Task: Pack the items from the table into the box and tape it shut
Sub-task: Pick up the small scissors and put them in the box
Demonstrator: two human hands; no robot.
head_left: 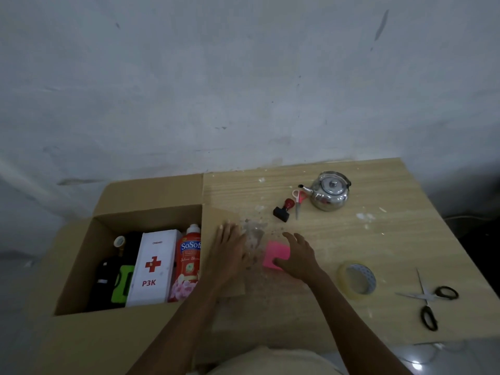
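Observation:
An open cardboard box (pixel 81 266) stands at the table's left end. Inside it are a white P3K first-aid case (pixel 151 266), a red SoSoft bottle (pixel 188 263), dark items and a small tape roll (pixel 119 241). My left hand (pixel 230 253) lies flat with straight fingers on the box's right flap. My right hand (pixel 297 255) is over a pink pad (pixel 276 254) on the table, fingers spread and thumb touching its near edge. Further right lie a clear tape roll (pixel 355 280) and black-handled scissors (pixel 430 299).
At the back of the wooden table (pixel 378 239) stand a steel kettle (pixel 328 194), small red-handled scissors (pixel 298 201) and a red-topped stamp (pixel 282 211). A grey wall rises behind. The table's right edge drops to a dark floor.

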